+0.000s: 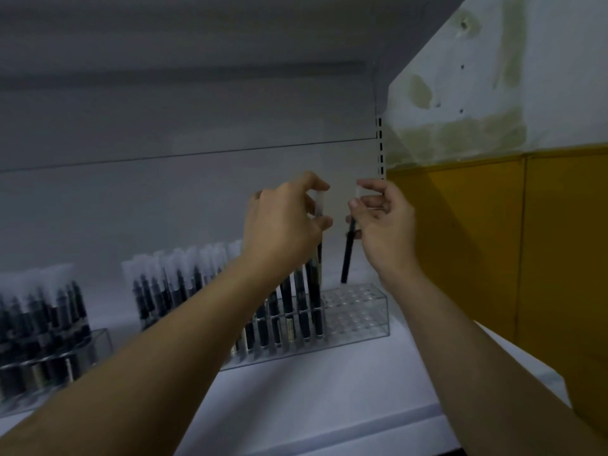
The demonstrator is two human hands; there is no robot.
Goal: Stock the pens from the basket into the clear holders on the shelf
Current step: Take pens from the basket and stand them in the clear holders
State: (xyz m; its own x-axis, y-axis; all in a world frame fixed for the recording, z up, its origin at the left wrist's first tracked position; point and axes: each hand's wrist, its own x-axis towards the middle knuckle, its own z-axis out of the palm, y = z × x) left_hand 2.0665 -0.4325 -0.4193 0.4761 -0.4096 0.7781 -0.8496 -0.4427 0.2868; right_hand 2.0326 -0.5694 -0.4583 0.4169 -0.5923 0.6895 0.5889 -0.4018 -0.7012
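Insertion step: left hand pinches one pen beside the filled rows of the holder; right hand pinches a second pen above its empty holes. Next, each likely needs lowering upright into a free hole.

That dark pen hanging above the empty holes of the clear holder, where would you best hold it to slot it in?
At its pale capped top, from above, as the right hand pinches it now. The pen hangs nearly upright, dark barrel down, so its lower end is free for a hole in the clear holder, fingers clear of neighbouring pens.
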